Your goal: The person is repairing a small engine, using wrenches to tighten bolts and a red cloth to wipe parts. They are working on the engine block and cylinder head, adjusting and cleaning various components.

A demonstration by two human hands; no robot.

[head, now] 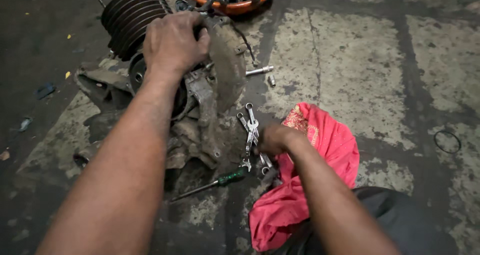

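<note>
Two bare hands at work over a grimy concrete floor (380, 60), seen from above.

Left hand (172, 42): laid palm-down on top of a small engine (200, 105), fingers curled over its upper edge, gripping the casing. The engine lies on the floor at upper left, dark with oil; its finned cylinder (127, 15) points toward the top left corner.

Right hand (275, 137): closed into a loose fist just right of the engine, fingers folded around the end of a bunch of spanners (251, 132). The spanners are silver, several lying fanned out together on the floor, their ring ends pointing up toward the engine; the exact number in the hand cannot be told.

Red cloth (310, 180): crumpled on the floor beneath and beside the right forearm, touching the spanners' lower ends.

Screwdriver (215, 181): green handle, dark shaft, lying flat on the floor just below the engine, left of the cloth.

Socket piece (260, 71): short silver bar on the floor right of the engine's top; a smaller metal bit lies near it.

Orange bowl (235, 6): at the top edge, behind the engine, holding dark parts.

Rubber ring (446, 141): thin black loop on the floor at far right, well apart from everything else.
</note>
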